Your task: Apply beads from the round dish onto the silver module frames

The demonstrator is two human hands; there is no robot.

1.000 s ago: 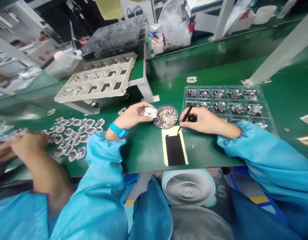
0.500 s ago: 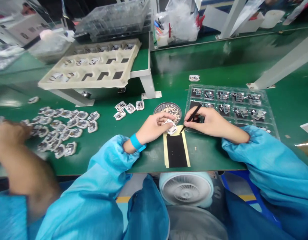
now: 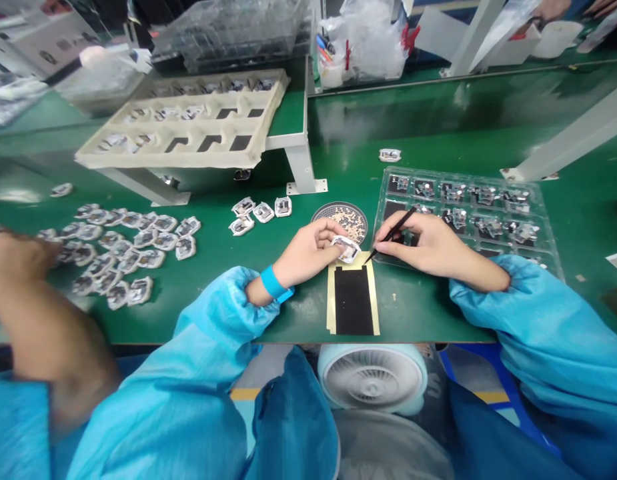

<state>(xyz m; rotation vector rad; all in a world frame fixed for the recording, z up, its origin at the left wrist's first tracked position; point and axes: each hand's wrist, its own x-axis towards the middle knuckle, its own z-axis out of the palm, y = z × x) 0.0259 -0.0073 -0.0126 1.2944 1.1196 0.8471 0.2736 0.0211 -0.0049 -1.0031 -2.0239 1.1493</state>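
Observation:
My left hand [image 3: 308,252], with a blue band at the wrist, pinches a small white plastic housing [image 3: 346,250] with parts inside it. Black tweezers [image 3: 395,227] are gripped in my right hand [image 3: 431,245]. Their tip points down at the upper right of a black sheet [image 3: 355,303] with a pale yellow border, just right of the housing. Tip and housing look apart; whether the tip holds anything is too small to tell. Behind my left fingers stands a round grey dish [image 3: 320,215] of small tan and black bits, partly hidden by that hand.
A clear compartment tray [image 3: 547,217] of small assemblies lies at right, partly under my right hand. Loose white housings [image 3: 165,241] spread at left, beside a co-worker's hand [image 3: 18,257]. A cream tray [image 3: 183,160] rests on a raised stand [image 3: 299,163]. A fan [image 3: 372,380] sits below the table edge.
The housing in my left hand has turned so more of its inside shows. My right hand and tweezers have shifted slightly right. The whole view has moved a little.

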